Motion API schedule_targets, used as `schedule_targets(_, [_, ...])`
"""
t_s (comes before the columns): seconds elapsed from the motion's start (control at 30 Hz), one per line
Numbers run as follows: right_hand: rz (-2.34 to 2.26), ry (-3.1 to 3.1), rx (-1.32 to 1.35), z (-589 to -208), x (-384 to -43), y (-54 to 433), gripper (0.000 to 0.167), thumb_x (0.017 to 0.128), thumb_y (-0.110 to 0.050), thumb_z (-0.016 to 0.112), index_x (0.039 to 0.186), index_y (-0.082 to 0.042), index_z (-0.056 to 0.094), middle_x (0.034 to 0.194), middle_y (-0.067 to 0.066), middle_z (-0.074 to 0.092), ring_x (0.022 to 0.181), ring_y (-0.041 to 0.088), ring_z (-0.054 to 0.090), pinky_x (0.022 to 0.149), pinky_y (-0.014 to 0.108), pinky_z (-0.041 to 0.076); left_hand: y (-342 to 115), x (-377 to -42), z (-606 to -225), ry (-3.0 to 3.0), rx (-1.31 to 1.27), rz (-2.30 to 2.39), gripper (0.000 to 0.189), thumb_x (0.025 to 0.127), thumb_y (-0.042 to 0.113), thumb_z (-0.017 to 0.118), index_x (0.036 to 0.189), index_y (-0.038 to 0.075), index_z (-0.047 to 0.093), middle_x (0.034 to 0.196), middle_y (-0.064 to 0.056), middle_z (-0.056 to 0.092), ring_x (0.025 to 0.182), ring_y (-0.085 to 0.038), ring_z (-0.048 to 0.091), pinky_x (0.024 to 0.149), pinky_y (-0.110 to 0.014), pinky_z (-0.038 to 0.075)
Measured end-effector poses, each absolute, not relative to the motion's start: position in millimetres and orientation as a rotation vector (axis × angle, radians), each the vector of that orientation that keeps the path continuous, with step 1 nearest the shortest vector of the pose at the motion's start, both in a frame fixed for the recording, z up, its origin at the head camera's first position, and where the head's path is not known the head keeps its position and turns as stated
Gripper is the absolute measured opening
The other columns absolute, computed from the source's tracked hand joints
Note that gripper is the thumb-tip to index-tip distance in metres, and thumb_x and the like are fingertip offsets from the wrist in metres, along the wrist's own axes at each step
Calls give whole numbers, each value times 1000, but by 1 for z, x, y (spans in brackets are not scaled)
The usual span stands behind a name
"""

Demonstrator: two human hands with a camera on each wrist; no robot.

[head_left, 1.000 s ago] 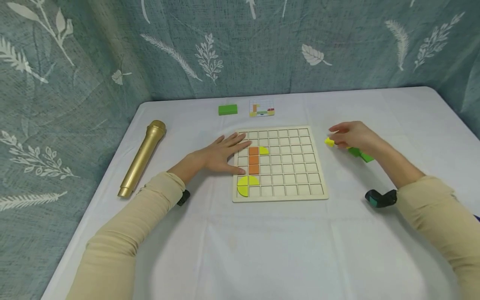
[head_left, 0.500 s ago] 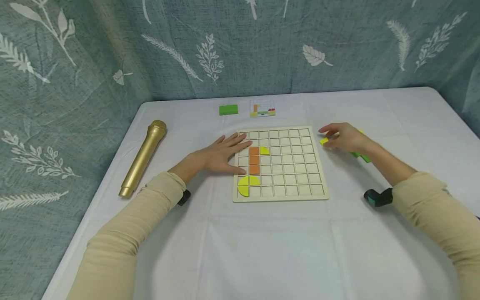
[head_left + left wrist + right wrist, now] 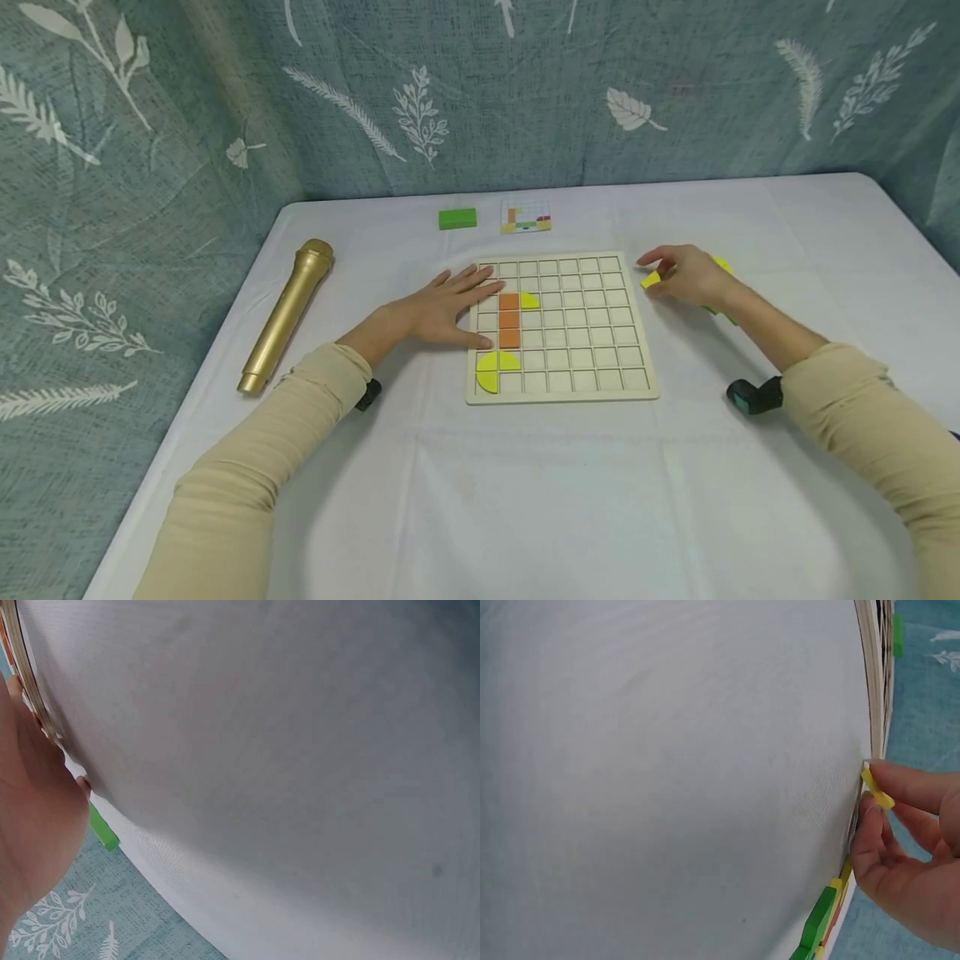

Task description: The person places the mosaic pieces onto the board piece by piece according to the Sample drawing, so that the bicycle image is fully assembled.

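Yellow piece (image 3: 651, 280): held tilted just off the 2 o'clock side of the grid board (image 3: 562, 397), not over it; its full outline cannot be told, as it is seen almost edge-on in the right wrist view.
Right hand (image 3: 690, 277): the yellow piece is pinched at the fingertips; a light grip on its edges should let it be laid flat.
Left hand (image 3: 446, 315): spread, fingers laid across the rim at 9 o'clock; with gentle pressure there, sliding should be prevented.
Filled cells: orange blocks (image 3: 509, 320) are seated at 9 o'clock, yellow quarter-rounds (image 3: 487, 382) at 8; these are best left unbrushed.
Picture card (image 3: 525, 218): found beyond the board at 11 o'clock; cell and orientation should be checked against it before lowering.
Loose pieces (image 3: 722, 264): partly hidden behind the right hand, towards 3 o'clock; care is needed lest they be nudged.
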State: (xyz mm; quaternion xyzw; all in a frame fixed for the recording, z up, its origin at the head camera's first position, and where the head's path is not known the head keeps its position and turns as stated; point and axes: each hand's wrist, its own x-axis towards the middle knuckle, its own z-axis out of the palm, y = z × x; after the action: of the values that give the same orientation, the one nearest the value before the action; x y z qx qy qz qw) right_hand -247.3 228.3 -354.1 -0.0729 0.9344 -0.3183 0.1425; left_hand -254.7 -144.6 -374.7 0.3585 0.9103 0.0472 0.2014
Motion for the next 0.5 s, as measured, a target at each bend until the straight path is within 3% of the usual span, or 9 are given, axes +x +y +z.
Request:
schedule_targets(0.2, [-869, 2726, -146, -355, -245, 230, 32, 91, -8, 65, 121, 1, 61, 114, 25, 53, 89, 29, 52, 68, 34, 45, -145, -254, -375, 2551, 990, 127, 96, 83, 73, 49, 154, 31, 1, 158, 7, -13, 141, -12, -15, 112, -45, -6])
schedule_targets(0.5, [-1101, 2612, -62, -350, -239, 229, 31, 94, -13, 63, 120, 3, 62, 98, 15, 67, 79, 16, 66, 68, 28, 53, -145, -256, -377, 2555, 989, 121, 97, 82, 75, 47, 154, 32, 0, 158, 7, -13, 141, -12, -16, 112, -45, -6])
